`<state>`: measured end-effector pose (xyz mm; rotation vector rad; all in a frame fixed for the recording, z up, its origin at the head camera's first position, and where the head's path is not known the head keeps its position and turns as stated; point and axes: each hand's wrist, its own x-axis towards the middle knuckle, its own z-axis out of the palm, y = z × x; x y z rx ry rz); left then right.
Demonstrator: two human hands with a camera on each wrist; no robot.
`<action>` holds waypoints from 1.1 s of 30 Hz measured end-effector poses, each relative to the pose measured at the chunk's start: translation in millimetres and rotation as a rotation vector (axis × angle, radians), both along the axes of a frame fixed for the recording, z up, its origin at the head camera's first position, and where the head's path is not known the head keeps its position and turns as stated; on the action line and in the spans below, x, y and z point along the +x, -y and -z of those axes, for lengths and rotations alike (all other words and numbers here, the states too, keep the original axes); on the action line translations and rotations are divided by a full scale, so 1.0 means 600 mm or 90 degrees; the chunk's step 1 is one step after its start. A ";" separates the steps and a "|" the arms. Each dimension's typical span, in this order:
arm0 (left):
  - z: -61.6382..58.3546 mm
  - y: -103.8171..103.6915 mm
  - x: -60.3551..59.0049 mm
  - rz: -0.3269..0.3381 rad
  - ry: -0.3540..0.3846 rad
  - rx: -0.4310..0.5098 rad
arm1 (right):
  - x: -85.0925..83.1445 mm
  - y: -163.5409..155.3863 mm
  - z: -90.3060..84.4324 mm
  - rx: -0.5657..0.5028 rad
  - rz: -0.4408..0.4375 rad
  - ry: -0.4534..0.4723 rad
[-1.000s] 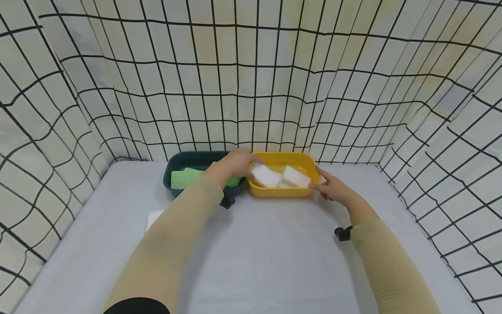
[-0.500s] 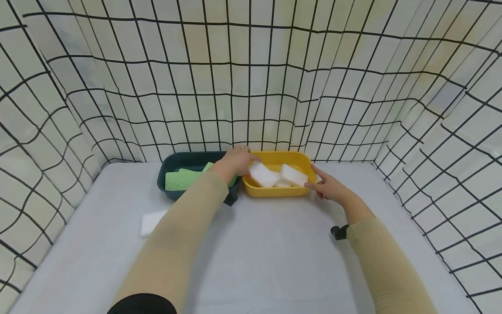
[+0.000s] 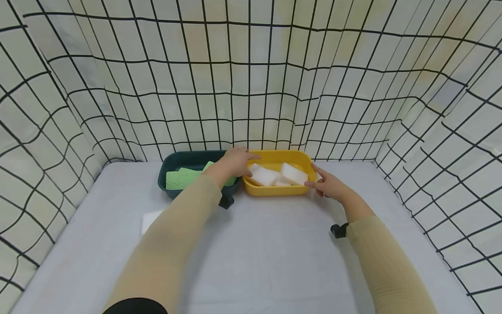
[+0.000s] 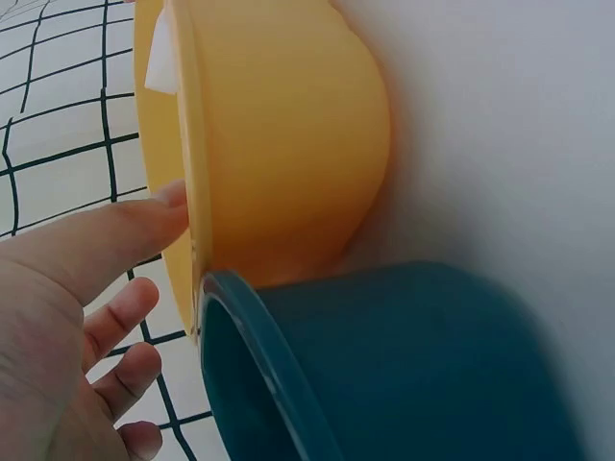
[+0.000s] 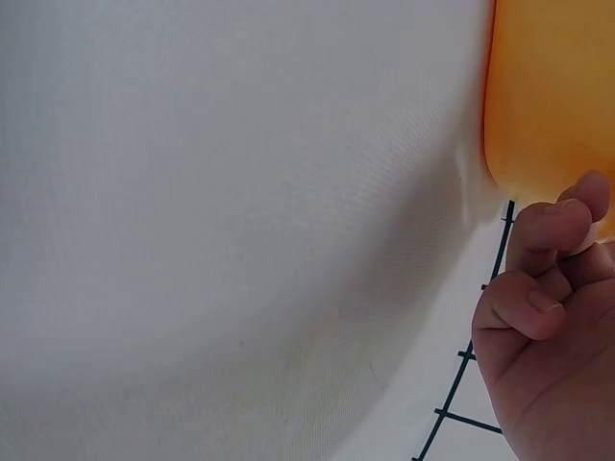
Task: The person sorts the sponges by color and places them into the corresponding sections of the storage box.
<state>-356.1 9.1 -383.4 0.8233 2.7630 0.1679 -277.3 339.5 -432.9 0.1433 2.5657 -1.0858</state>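
So the yellow tub (image 3: 274,191) is parked at the back of the white table (image 3: 266,257), right up against the dark green tub (image 3: 172,160), and it's being touched from both sides. The left hand (image 3: 234,160) is laid over the tub's left rim with fingers loosely spread, nothing gripped; in the left wrist view its thumb (image 4: 115,240) is seen pressed against the rim. The right hand (image 3: 331,186) is set at the right end, fingers curled in, fingertips against the tub's wall, nothing pinched. 2 white sponges (image 3: 279,175) are seen inside the yellow tub, green sponges (image 3: 182,178) in the dark one, and 1 more white sponge (image 3: 150,219) is left on the table.
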 end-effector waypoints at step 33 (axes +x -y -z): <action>-0.031 0.207 0.164 -0.019 -0.008 0.130 | 0.004 0.007 -0.013 0.046 -0.062 0.009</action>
